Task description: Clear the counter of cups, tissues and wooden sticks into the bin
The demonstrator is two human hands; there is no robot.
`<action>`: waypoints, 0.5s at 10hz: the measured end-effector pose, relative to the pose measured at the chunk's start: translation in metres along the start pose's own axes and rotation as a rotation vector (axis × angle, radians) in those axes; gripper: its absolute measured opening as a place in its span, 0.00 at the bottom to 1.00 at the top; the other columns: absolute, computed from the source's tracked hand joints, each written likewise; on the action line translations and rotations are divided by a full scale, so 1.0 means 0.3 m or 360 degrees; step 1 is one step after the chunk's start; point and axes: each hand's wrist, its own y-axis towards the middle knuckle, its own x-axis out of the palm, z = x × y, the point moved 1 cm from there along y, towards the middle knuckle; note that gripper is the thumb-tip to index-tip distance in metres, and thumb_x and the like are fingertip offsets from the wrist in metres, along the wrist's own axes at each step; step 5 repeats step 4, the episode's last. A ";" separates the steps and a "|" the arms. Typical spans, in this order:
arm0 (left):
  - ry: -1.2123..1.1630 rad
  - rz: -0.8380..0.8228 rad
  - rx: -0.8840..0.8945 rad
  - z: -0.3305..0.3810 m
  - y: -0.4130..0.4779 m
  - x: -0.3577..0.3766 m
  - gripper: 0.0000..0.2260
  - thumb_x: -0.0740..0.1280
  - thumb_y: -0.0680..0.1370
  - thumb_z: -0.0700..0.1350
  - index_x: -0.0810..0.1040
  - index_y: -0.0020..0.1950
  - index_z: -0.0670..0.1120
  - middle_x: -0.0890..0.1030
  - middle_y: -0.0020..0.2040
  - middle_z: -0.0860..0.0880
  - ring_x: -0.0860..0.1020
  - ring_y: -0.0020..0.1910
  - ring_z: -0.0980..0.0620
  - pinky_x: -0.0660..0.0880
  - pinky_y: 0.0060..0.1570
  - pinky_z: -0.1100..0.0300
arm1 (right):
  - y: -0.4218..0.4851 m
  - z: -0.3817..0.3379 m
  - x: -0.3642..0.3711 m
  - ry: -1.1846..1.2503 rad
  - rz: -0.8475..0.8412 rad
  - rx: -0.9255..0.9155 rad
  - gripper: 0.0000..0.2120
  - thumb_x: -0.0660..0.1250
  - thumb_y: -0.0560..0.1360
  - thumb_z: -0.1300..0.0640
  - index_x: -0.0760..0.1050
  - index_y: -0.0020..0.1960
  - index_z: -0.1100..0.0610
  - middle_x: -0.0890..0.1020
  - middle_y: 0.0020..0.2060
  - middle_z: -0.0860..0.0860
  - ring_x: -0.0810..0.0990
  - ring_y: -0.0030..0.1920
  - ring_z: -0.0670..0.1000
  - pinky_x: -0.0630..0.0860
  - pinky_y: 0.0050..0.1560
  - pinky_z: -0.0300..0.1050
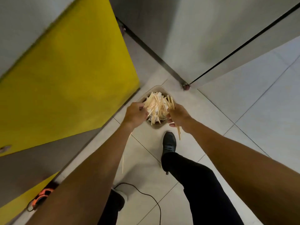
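Clutches pale thin wooden sticks [170,102] in right hand [178,117] above small beige bin [156,126], likely to drop them; left hand [135,113] alongside, grip unclear.

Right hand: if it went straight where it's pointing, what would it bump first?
Probably the sticks heaped in the bin; the right hand points at them, but depth is unclear.

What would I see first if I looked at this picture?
A heap of wooden sticks piled in the bin in the middle grabs the eye. A big yellow panel fills the left side, and a black shoe stands just below the bin.
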 end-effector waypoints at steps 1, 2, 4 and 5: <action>0.0030 0.0029 0.0004 -0.067 0.123 0.059 0.09 0.60 0.73 0.40 0.73 0.33 0.41 0.79 0.39 0.37 0.76 0.38 0.47 0.80 0.44 0.42 | 0.143 0.030 0.026 0.0061 -0.0021 0.0030 0.13 0.53 0.81 0.63 0.71 0.61 0.64 0.77 0.45 0.64 0.76 0.38 0.53 0.81 0.42 0.50; 0.0217 0.0004 -0.0021 -0.117 0.215 0.105 0.08 0.60 0.74 0.46 0.74 0.45 0.42 0.80 0.45 0.42 0.78 0.46 0.45 0.76 0.41 0.49 | 0.239 0.058 0.034 -0.0171 0.0035 -0.0076 0.17 0.60 0.78 0.59 0.69 0.67 0.57 0.77 0.55 0.55 0.77 0.45 0.48 0.79 0.41 0.40; 0.0359 0.0002 0.0002 -0.154 0.237 0.127 0.19 0.63 0.80 0.46 0.70 0.72 0.50 0.75 0.67 0.48 0.74 0.65 0.47 0.70 0.54 0.59 | 0.296 0.138 0.016 -0.0423 0.0061 -0.0211 0.17 0.62 0.79 0.54 0.68 0.66 0.54 0.77 0.54 0.50 0.76 0.48 0.49 0.69 0.32 0.32; 0.0359 0.0002 0.0002 -0.154 0.237 0.127 0.19 0.63 0.80 0.46 0.70 0.72 0.50 0.75 0.67 0.48 0.74 0.65 0.47 0.70 0.54 0.59 | 0.296 0.138 0.016 -0.0423 0.0061 -0.0211 0.17 0.62 0.79 0.54 0.68 0.66 0.54 0.77 0.54 0.50 0.76 0.48 0.49 0.69 0.32 0.32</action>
